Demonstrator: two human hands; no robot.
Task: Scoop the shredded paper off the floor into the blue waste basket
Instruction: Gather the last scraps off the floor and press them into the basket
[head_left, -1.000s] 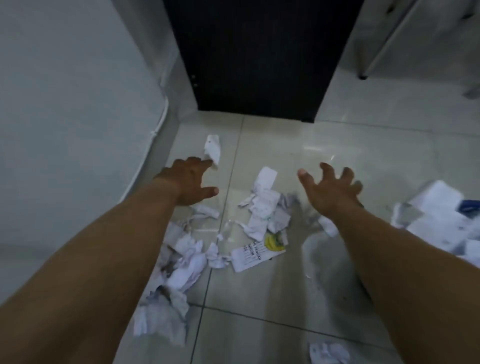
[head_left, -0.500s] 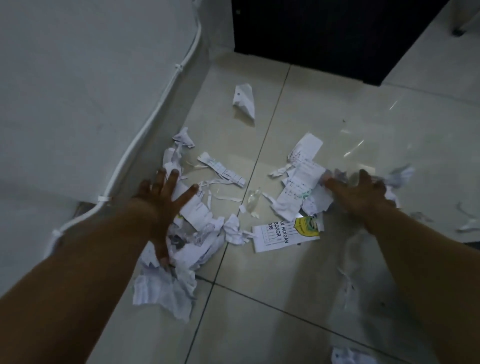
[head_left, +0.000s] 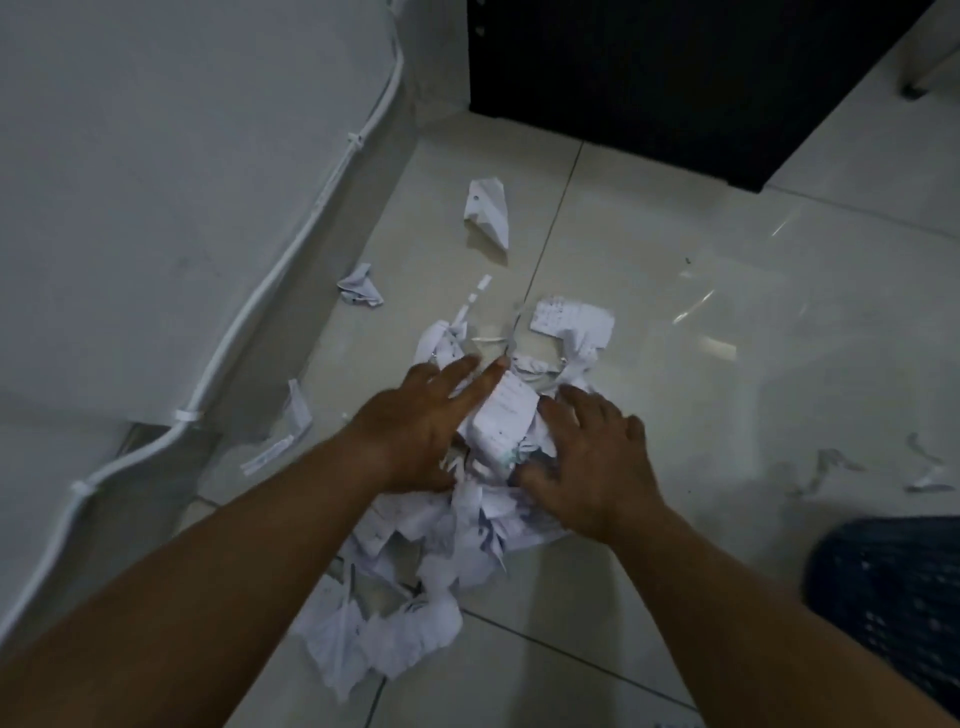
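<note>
A heap of torn white paper (head_left: 415, 587) lies on the pale tiled floor in the middle of the head view. My left hand (head_left: 415, 421) presses against the heap's left side with its fingers straight. My right hand (head_left: 592, 467) presses in from the right with fingers spread and slightly bent, so a wad of scraps (head_left: 501, 421) is squeezed between both hands. The blue waste basket (head_left: 893, 592) with its perforated wall stands at the right edge, close to my right forearm.
Loose scraps lie apart: a folded piece (head_left: 488, 208) farther away, a small crumple (head_left: 361, 286) and a strip (head_left: 291, 431) near the wall, thin bits (head_left: 930, 478) at right. A white wall with a clipped cable (head_left: 249, 312) runs along the left. A dark cabinet (head_left: 649, 67) stands behind.
Both hands have swept inward from the pile's outer sides and now meet over it, bunching the scattered scraps into one heap. The view has tilted down, and the blue basket has come into sight.
</note>
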